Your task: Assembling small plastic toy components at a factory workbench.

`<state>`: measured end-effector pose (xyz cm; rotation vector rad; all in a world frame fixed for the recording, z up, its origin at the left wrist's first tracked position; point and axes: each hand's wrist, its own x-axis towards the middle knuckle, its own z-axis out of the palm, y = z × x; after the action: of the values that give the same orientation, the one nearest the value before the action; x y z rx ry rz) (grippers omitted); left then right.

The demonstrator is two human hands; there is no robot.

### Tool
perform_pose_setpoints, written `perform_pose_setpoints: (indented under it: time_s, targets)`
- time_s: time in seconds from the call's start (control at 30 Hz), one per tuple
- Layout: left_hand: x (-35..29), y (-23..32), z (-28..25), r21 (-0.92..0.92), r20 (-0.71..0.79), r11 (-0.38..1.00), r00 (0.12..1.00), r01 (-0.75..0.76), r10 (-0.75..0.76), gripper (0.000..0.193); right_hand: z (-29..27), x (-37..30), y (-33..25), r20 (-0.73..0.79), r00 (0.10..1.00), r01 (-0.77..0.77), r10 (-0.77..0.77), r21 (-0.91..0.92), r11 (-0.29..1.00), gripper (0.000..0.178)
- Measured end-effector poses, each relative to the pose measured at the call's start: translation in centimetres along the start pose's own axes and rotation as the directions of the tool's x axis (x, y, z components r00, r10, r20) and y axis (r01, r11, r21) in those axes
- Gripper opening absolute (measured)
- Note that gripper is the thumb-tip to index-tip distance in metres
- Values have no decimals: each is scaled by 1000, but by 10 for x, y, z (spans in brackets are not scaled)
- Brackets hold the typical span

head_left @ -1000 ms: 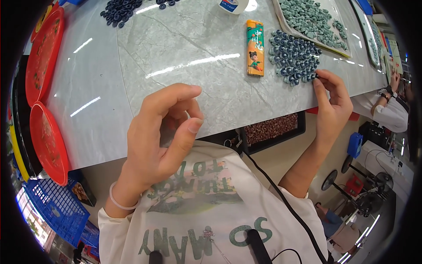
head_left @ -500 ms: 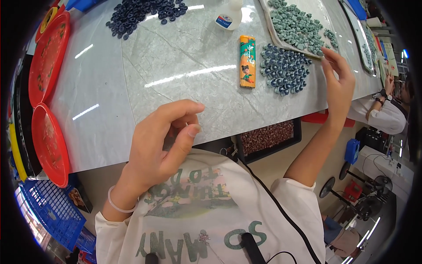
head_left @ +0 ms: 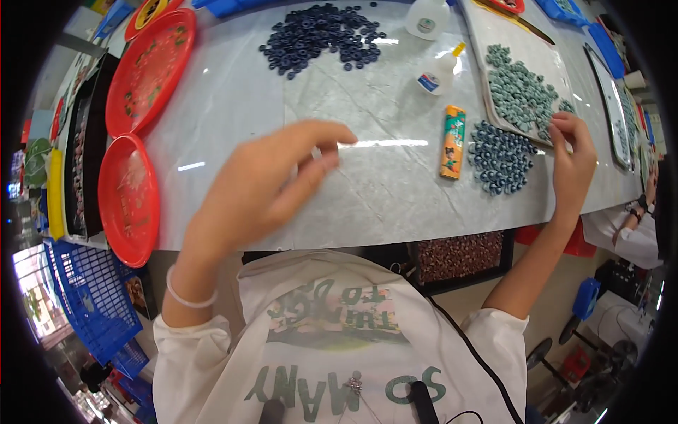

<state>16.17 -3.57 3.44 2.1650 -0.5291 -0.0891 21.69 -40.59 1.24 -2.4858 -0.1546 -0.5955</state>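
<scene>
My right hand is at the near right corner of a white tray, its thumb and fingertips drawn together over small green stone-like pieces. Whatever lies between the fingertips is hidden. Just left of that hand, green pieces topped with dark blue rings stand grouped on the table. My left hand, blurred by motion, hovers over the table's near left part. Its thumb and index finger are apart with nothing visible between them. A pile of dark blue rings lies further off.
An orange and green oblong packet lies beside the grouped pieces. Behind it stand a yellow-tipped bottle and a white bottle. Red trays line the left edge. Below the table is a bin of reddish-brown pieces. A co-worker's arm shows right.
The view has shifted, bringing more of the far table into sight. My right hand has moved to the tray corner, its fingers closing together. My left hand has moved forward over the table.
</scene>
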Motion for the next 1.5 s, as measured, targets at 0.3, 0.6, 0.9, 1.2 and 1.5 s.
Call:
perform_pose_setpoints:
  time_s: [0.3, 0.6, 0.9, 1.2, 1.5]
  targets:
    - [72, -37, -18, 596, -33, 771, 952, -226, 305, 9, -3, -38, -35, -78, 982, -71, 171, 692, 719, 12]
    - [91, -52, -5, 854, 145, 394, 884, -339, 445, 5, -14, -69, -51, -33, 979, -116, 200, 718, 686, 19]
    - [36, 18, 18, 46, -164, 981, 967, -191, 196, 9, 26, -66, -112, 97, 995, -105, 39, 914, 392, 18]
    - [13, 28, 55, -110, -398, 905, 853, -411, 339, 15, 46, -70, -151, 240, 971, -233, -3, 946, 225, 16]
    - [5, 34, 55, -761, -185, 640, 981, -102, -64, 18, 53, -79, -158, 82, 996, -87, 28, 954, 288, 15]
